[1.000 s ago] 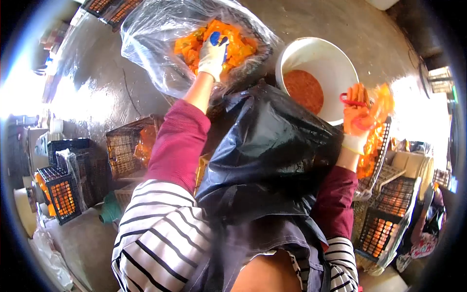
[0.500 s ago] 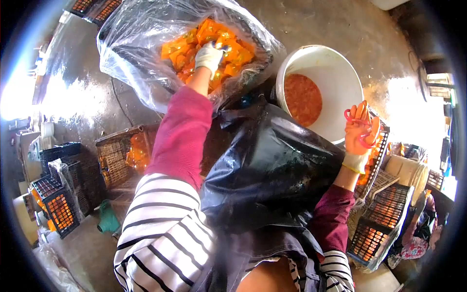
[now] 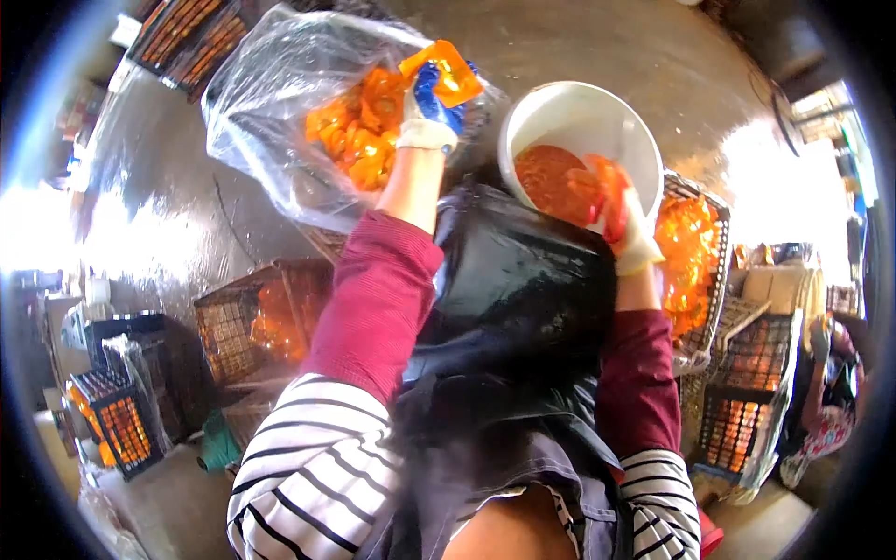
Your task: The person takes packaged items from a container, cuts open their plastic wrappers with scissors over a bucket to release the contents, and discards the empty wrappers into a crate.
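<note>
My left hand (image 3: 433, 110), in a white and blue glove, grips an orange piece (image 3: 446, 73) above the right side of a clear plastic bag (image 3: 271, 103). Many orange pieces (image 3: 359, 131) lie inside that bag. My right hand (image 3: 616, 210), in an orange and white glove, reaches into the white bucket (image 3: 635, 140) over its reddish-orange contents (image 3: 551, 182). Red handles show at its fingers, apparently those of scissors; the rest of the tool is hidden.
A crate of orange pieces (image 3: 689, 261) stands right of the bucket. Another crate (image 3: 224, 327) is at the left, and dark crates (image 3: 747, 411) stand at the lower right. A crate (image 3: 187, 42) sits at the upper left. A black apron (image 3: 523, 289) covers my lap.
My left hand has risen out of the orange pieces and moved right, holding one. My right hand has moved left from beside the bucket into it.
</note>
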A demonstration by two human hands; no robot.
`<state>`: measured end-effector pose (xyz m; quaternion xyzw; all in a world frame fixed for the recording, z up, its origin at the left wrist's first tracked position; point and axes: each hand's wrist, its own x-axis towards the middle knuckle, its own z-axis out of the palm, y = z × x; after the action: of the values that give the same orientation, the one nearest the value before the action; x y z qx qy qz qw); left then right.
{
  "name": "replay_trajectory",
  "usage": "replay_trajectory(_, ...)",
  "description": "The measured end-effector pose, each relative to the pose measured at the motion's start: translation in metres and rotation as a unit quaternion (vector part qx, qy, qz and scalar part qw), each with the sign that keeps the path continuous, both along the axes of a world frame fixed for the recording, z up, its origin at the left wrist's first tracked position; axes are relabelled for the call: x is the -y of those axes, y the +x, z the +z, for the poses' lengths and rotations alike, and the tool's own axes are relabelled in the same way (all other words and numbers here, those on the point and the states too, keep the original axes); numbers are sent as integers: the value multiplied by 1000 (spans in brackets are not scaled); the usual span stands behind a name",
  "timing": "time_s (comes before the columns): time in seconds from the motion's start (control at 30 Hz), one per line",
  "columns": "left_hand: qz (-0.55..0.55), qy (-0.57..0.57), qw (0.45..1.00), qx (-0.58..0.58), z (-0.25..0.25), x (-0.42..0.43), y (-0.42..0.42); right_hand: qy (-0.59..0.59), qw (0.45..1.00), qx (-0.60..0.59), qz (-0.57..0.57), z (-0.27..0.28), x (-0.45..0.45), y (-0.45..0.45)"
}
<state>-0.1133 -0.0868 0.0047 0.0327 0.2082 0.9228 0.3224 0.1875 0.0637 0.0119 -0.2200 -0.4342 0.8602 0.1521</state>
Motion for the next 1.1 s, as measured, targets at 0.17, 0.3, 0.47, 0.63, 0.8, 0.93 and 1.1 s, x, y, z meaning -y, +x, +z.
replay_trajectory(0.17, -95, 2, 995, -31, 24, -59, 97, 298, 950, 97, 20, -41, 9, -19)
replay_trajectory(0.3, -151, -134, 975, -87, 4, -74, 126, 173, 983, 60, 13, -53, 12, -18)
replay_trajectory(0.47, -173, -129, 972, -94, 1, -79, 125, 319, 933, 164, 5, -13, 23, -18)
replay_trajectory(0.63, -119, -114, 984, -65, 11, -75, 129, 327, 935, 137, -20, -16, 22, -19)
replay_trajectory(0.8, -115, -189, 955, -197, 2, -78, 127, 229, 958, 171, -25, -32, 19, -17)
replay_trajectory(0.93, -78, -277, 907, -307, -8, -79, 119, 266, 940, 213, -13, -12, 25, -12)
replay_trajectory(1.1, -49, -485, 686, -541, -39, -84, 109, 353, 917, 171, -71, -19, 22, -16)
